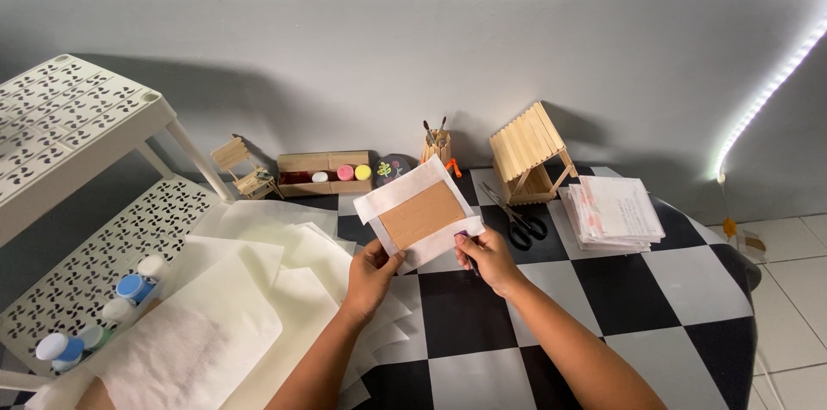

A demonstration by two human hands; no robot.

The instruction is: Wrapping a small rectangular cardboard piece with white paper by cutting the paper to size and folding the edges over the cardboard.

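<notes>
Both my hands hold up a brown cardboard rectangle (421, 214) with white paper folded over its edges, raised above the checkered table. My left hand (372, 276) pinches its lower left corner. My right hand (488, 257) grips the lower right edge, and a small dark thing like a pen also sits between its fingers. Loose white paper sheets (250, 289) lie spread to the left under my left arm.
Black scissors (519, 219), a craft-stick house (528, 154), a stack of printed papers (613, 212), a brush holder (436, 145), a cardboard box with paint pots (324, 172) and a small stick chair (241, 166) line the back. A white perforated shelf (77, 229) with paint jars (133, 288) stands left.
</notes>
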